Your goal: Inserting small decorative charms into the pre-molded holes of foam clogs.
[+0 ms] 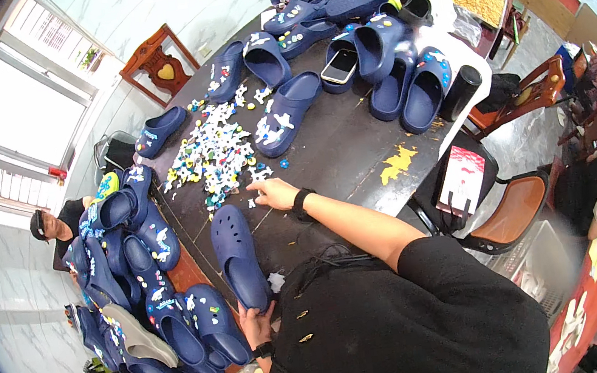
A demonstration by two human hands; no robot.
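Observation:
My left hand (pixel 258 325) grips the heel end of a plain dark-blue clog (pixel 233 245) with holes in its upper, toe pointing away from me. No charms show on this clog. Just beyond its toe, on the dark table, lies a spread-out pile of small white, yellow, blue and green shoe charms (pixel 221 151). My right hand (pixel 277 194) reaches to the pile's near edge, fingertips by a few loose charms, index finger stretched out and thumb apart. Past it stands a blue clog (pixel 288 115) with white charms on its upper.
Several decorated blue clogs (pixel 375 50) crowd the table's far side, one with a phone (pixel 340 66) in it. A black cylinder (pixel 462 91) stands at the right edge. More clogs (pixel 152 283) are heaped at left, near another person (pixel 56 228). Chairs (pixel 161 67) surround the table.

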